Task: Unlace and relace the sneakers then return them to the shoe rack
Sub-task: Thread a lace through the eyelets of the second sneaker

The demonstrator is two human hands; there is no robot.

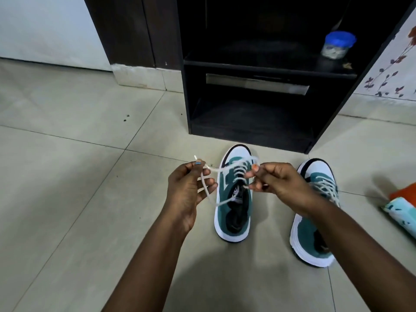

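The left hand (186,188) pinches one end of a white shoelace (213,170) between thumb and forefinger, its tip poking up past the fingers, and the lace runs rightward into the eyelets of the teal-and-white left sneaker (233,199), which stands on the tiled floor (67,176) just in front of the dark shoe rack (247,122). The right hand (279,183) pinches the lace's other end above that sneaker's tongue (fingers curled round it), partly covering the second sneaker (313,221), which stands laced just beside the first. A blue-lidded jar (337,45) sits at the right end of the rack's upper shelf.
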